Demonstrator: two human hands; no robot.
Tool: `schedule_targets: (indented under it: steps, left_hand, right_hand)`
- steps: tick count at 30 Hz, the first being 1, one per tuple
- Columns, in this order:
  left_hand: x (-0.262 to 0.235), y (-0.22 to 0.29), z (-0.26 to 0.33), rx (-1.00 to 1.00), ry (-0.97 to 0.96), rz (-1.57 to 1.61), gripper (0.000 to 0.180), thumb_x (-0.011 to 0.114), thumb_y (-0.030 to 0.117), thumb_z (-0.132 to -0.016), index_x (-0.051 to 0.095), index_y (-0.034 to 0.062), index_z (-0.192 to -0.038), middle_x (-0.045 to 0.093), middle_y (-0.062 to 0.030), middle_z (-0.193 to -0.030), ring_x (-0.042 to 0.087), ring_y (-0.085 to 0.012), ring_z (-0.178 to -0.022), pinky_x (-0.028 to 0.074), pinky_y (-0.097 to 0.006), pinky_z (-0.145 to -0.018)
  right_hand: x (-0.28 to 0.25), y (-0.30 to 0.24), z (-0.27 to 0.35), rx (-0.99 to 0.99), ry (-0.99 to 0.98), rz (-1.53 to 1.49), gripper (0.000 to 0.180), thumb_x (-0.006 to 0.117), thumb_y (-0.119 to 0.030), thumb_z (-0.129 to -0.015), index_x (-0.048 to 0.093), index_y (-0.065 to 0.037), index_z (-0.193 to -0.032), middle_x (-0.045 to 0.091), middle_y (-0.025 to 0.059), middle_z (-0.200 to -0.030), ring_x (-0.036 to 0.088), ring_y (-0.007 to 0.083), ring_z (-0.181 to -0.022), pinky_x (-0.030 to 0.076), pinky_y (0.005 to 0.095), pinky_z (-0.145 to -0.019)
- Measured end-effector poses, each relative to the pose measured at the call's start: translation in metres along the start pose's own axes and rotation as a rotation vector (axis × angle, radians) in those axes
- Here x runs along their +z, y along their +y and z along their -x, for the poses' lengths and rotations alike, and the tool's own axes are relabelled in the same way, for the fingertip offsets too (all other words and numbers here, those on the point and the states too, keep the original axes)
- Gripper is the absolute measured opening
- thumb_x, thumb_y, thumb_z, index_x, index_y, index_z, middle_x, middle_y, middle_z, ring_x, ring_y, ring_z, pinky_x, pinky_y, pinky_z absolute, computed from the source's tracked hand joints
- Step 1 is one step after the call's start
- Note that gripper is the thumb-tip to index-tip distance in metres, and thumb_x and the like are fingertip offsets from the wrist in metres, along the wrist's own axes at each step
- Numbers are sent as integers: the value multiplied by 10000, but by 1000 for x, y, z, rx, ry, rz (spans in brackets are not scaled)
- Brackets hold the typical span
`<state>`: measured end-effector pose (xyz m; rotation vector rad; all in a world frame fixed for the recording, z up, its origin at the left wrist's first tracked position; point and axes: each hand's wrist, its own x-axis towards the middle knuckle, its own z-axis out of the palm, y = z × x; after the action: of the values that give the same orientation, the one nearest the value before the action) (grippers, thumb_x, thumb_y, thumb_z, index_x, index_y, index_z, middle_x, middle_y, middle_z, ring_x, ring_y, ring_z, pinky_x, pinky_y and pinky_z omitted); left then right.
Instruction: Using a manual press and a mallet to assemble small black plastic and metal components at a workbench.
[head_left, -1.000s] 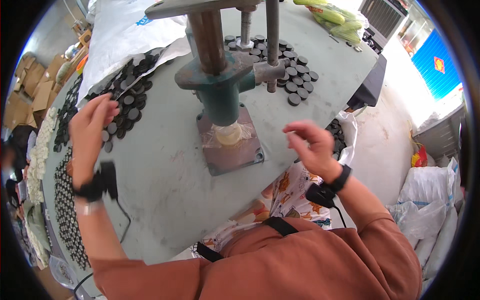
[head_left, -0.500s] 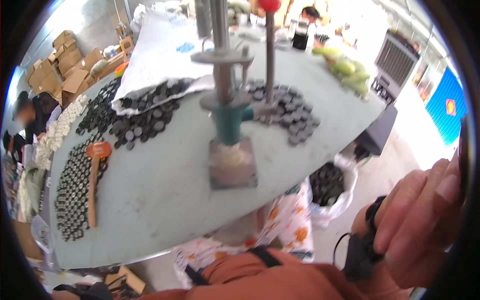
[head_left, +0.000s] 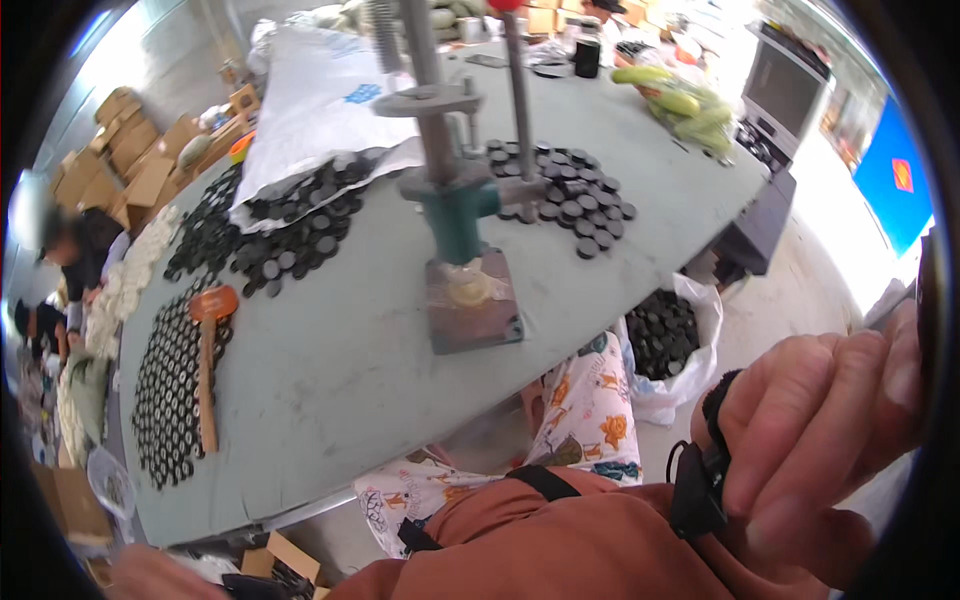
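Raised close at the right edge is my right hand, its fingers bent and pressed together; what they hold, if anything, is hidden at the dark rim. My left hand shows only as a blur at the lower left edge, below the table, fingers unreadable. A green bench press with a red-knobbed lever stands mid-table over a square metal base plate. Left of it a mallet with an orange head lies on rows of small dark round pieces. Neither hand touches these.
Loose black discs spill from a white sack; more discs lie right of the press. A white bag of black discs stands beside the table. Green vegetables in plastic lie far right. People work at left.
My left hand has come into view at the lower left. My right hand stays raised, slightly lower and further left. The whole view has shifted a little with my head.
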<state>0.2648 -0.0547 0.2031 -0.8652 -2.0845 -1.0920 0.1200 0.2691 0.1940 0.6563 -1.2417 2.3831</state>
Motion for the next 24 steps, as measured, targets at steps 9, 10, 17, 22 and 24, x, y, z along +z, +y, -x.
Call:
schedule_targets:
  steps: [9,10,17,22,24]
  left_hand:
    - [96,-62,43,-647,-168,150,248,563,117,-902,627,-65,-1057,664,-206,-911,641,-268,-813,501,-343,-746]
    - [105,-70,48,-749,-280,200,316,551,171,-925,604,-81,-1108,654,-240,-1010,644,-304,-915,502,-373,-814]
    - [168,-146,40,-527,-365,-453,418,696,47,-749,578,-14,-1146,616,-171,-1078,588,-319,-987,469,-386,-792]
    - [158,-207,34,-835,-144,-498,603,710,119,-775,451,-23,-1300,535,-186,-1241,530,-296,-1129,455,-389,-884]
    - [155,-217,31,-915,-111,-443,724,746,166,-758,387,-28,-1356,482,-198,-1312,485,-310,-1200,438,-406,-931]
  right_hand:
    - [-69,73,-38,-479,-274,496,337,465,-67,-933,415,9,-1257,627,149,-962,594,191,-731,506,306,-600]
    - [-91,84,-43,-387,-198,559,363,540,36,-867,461,-1,-1219,647,136,-928,573,132,-682,484,252,-650]
    - [-222,169,14,12,54,1085,69,625,-43,-843,621,-8,-902,624,82,-723,581,116,-623,469,258,-575]
    - [-183,198,60,87,-310,905,127,635,-54,-818,602,-14,-934,616,132,-845,626,254,-697,508,327,-637]
    - [-166,218,49,-66,-436,921,195,648,-74,-801,591,-23,-980,605,132,-916,612,290,-806,507,358,-692]
